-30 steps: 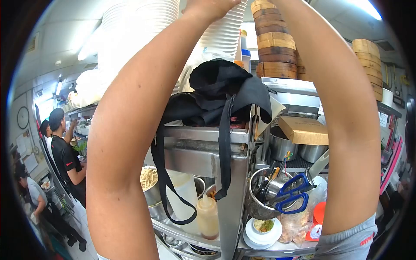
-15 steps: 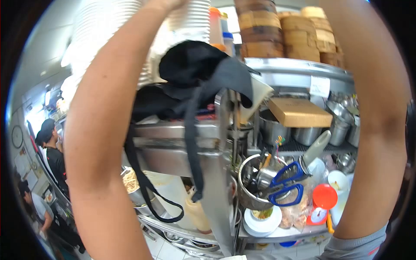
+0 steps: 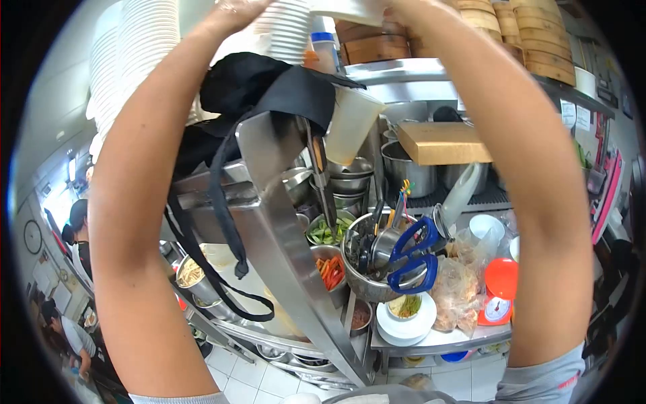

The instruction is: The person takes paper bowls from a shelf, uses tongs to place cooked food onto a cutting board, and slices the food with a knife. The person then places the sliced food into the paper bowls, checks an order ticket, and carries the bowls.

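Note:
Both my arms reach up, with the hands at the top edge of the view. My left hand (image 3: 243,9) is beside a stack of white dishes (image 3: 291,34), its fingers mostly cut off. At my right hand (image 3: 404,5), also partly out of view, is a pale white dish (image 3: 348,10), seen edge-on next to the stack; the hand appears to grip it. Below the hands, a black cloth with straps (image 3: 269,84), apparently an apron, drapes over a steel frame (image 3: 269,195).
Bamboo steamers (image 3: 538,40) line the upper shelf. A cardboard box (image 3: 441,143) sits on pots. Lower down are blue-handled scissors (image 3: 414,252) in a steel pot (image 3: 363,286), a red scale (image 3: 496,311) and white plates (image 3: 404,330). People (image 3: 74,337) stand at far left.
My right hand has come into view at the top, moving left toward the dish stack with the white dish beside it. The view has shifted, uncovering containers of cut vegetables behind the frame.

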The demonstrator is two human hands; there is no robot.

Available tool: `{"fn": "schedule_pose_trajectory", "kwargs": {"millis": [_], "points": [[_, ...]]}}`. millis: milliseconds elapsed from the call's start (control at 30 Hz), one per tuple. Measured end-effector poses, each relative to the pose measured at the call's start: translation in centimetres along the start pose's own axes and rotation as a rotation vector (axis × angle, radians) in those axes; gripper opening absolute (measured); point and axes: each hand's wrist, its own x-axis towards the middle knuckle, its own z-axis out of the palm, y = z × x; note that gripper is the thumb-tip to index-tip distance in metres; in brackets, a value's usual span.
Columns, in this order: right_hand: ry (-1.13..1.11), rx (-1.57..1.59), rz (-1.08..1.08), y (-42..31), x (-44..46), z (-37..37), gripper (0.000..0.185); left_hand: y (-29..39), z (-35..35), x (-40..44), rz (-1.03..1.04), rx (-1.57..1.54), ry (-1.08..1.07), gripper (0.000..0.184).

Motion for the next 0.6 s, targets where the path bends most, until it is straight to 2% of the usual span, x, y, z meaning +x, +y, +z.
{"fn": "schedule_pose_trajectory", "kwargs": {"millis": [33, 67, 100, 133, 167, 200, 233, 300, 367, 400, 467, 500, 533, 600], "points": [[0.003, -0.127, -0.34, 1.5, 3.7, 2.8, 0.059, 0.6, 0.0, -1.0, -0.089, -0.325, 0.067, 0.063], [0.078, -0.306, -0.729, 3.1, 7.6, 5.6, 0.056, 1.5, -1.8, -2.6, -0.355, -0.395, -0.198, 0.073], [0.208, -0.447, -1.061, 2.6, 8.2, 6.8, 0.054, 2.8, -3.7, -3.7, -0.258, -0.396, -0.322, 0.082], [0.215, -0.435, -1.071, 2.7, 8.7, 7.2, 0.054, 3.6, -5.2, -4.3, -0.164, -0.396, -0.444, 0.092], [-0.047, 0.085, -0.823, 0.4, 4.6, 5.0, 0.052, 1.2, -2.3, -4.1, -0.117, -0.505, -0.398, 0.094], [-0.308, 0.585, -0.531, -1.0, 2.2, 3.9, 0.051, 1.2, -2.6, -4.6, -0.106, -0.496, -0.414, 0.093], [-0.391, 0.498, -0.634, -1.6, 3.0, 3.9, 0.059, 0.4, -1.6, -4.3, -0.121, -0.469, -0.399, 0.094], [-0.268, 0.288, -0.602, -2.0, 3.2, 4.7, 0.062, -0.8, -0.4, -3.4, -0.144, -0.43, -0.396, 0.094], [-0.146, 0.098, -0.565, -2.0, 2.6, 5.3, 0.065, -1.3, 0.2, -2.7, -0.092, -0.083, -0.604, 0.094], [-0.105, 0.031, -0.549, -1.9, 2.2, 5.3, 0.067, -2.4, 1.3, -2.0, -0.096, -0.08, -0.613, 0.094], [-0.039, -0.08, -0.531, -1.5, 1.7, 5.6, 0.07, -7.0, 5.5, -0.7, -0.159, 0.233, -0.639, 0.095], [-0.014, -0.123, -0.528, -1.3, 1.4, 5.8, 0.071, -10.5, 9.2, -0.1, -0.423, -0.125, -0.401, 0.089], [-0.01, -0.153, -0.518, -1.1, 1.3, 5.9, 0.073, -11.0, 9.8, -0.5, -0.435, -0.107, -0.413, 0.089], [0.012, -0.183, -0.505, -1.1, 1.1, 6.4, 0.076, -10.2, 9.9, -1.0, 0.218, 0.491, -0.821, 0.072]]}}
